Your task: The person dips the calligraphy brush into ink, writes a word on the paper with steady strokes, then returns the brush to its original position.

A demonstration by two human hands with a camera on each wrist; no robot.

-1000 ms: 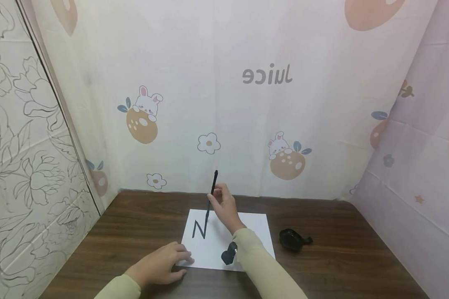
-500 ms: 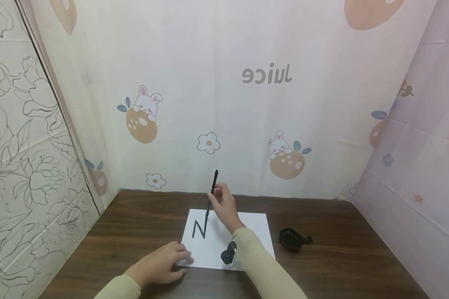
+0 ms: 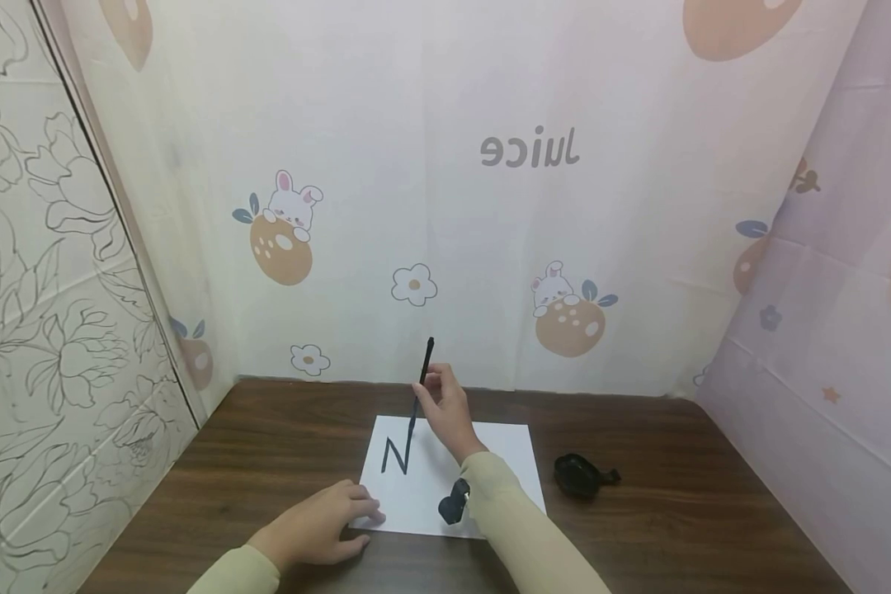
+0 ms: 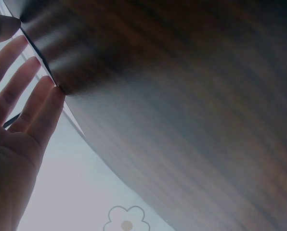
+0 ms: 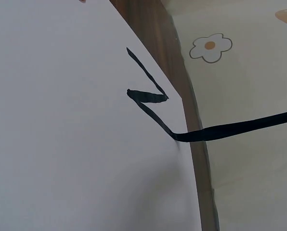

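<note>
My right hand (image 3: 448,417) pinches a slim black brush (image 3: 426,367) partway up its handle, above the sheet. In the right wrist view the brush's dark tip (image 5: 182,137) meets the far end of the last stroke of a black letter N (image 5: 150,97). That letter stands on the left part of a white sheet of paper (image 3: 423,499). With its fingers spread, my left hand (image 3: 319,525) rests at the sheet's near left corner. In the left wrist view the left hand's (image 4: 18,125) fingers look nearly straight and hold nothing.
A small black pan-shaped dish (image 3: 577,476) with a short handle lies right of the paper on the brown wooden table (image 3: 653,528). A black device (image 3: 454,503) is fixed at the right wrist. Printed curtains (image 3: 386,165) hang behind and at the sides.
</note>
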